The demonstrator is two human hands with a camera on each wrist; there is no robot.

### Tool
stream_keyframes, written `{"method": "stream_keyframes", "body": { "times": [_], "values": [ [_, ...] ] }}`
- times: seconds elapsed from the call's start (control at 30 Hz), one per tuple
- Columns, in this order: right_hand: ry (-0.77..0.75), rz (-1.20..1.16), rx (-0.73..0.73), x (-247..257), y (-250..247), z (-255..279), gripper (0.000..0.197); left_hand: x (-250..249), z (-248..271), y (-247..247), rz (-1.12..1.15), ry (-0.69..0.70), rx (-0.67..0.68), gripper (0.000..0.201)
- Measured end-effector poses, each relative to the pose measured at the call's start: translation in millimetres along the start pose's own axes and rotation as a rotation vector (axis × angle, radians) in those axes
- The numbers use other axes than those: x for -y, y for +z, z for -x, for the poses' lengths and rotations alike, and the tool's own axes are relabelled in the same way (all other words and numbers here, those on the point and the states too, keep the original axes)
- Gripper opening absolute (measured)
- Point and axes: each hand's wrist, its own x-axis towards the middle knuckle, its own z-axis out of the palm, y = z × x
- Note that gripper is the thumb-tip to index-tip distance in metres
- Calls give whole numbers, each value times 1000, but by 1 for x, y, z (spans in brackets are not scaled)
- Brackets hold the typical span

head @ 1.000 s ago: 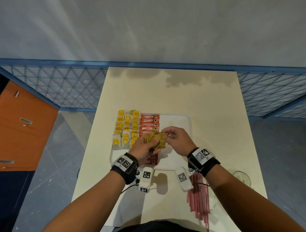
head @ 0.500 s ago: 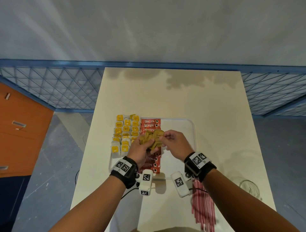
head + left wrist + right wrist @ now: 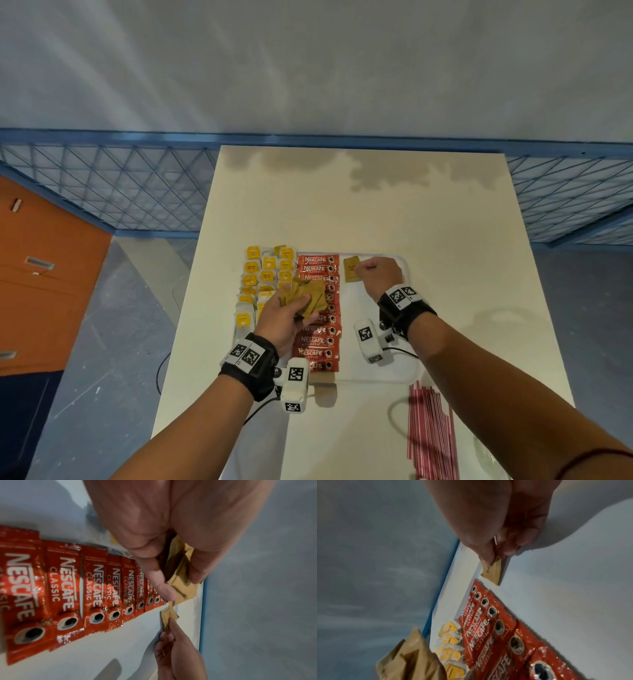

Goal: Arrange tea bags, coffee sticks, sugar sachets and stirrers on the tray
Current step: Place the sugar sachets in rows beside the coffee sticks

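A: From the head view, we have the right hand (image 3: 378,275) pinching a single brown sugar sachet (image 3: 351,269) at the far end of the white tray (image 3: 406,270), just beside the column of red coffee sticks (image 3: 318,308). We'd judge the sugar step has only begun: this looks like the first sachet of a new column.

B: And our left hand (image 3: 286,317) grips the remaining bundle of sugar sachets (image 3: 306,298) over the coffee sticks, with the yellow-tagged tea bags (image 3: 265,274) in rows to its left. The red stirrers (image 3: 433,431) lie on the table, off the tray.

A: In the left wrist view, thumb and fingers clamp the bundle (image 3: 180,577), crumpled and fanned out. Beyond it, the right hand's fingertips (image 3: 172,622) hold the lone sachet (image 3: 169,615) low at the tray floor.

B: The right wrist view shows that sachet (image 3: 493,572) tilted, its lower edge near or on the tray; we cannot tell if it touches. Matte brown paper, slightly creased.

A: Next we'd need to let it lie flat, squared to the coffee sticks, then draw another from the bundle without spilling the rest.
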Motion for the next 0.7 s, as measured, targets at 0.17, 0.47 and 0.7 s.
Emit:
{"method": "stream_keyframes", "body": {
  "times": [0.17,0.47,0.7],
  "values": [
    [23,34,-34,2,10,-2,21,0,5,-2,14,-25,-2,24],
    [31,67,-48,7,15,-3,34,-3,6,-1,87,-66,23,24],
    [-14,12,-77,12,10,4,27,-4,6,0,63,-73,44,26]
  ]
}}
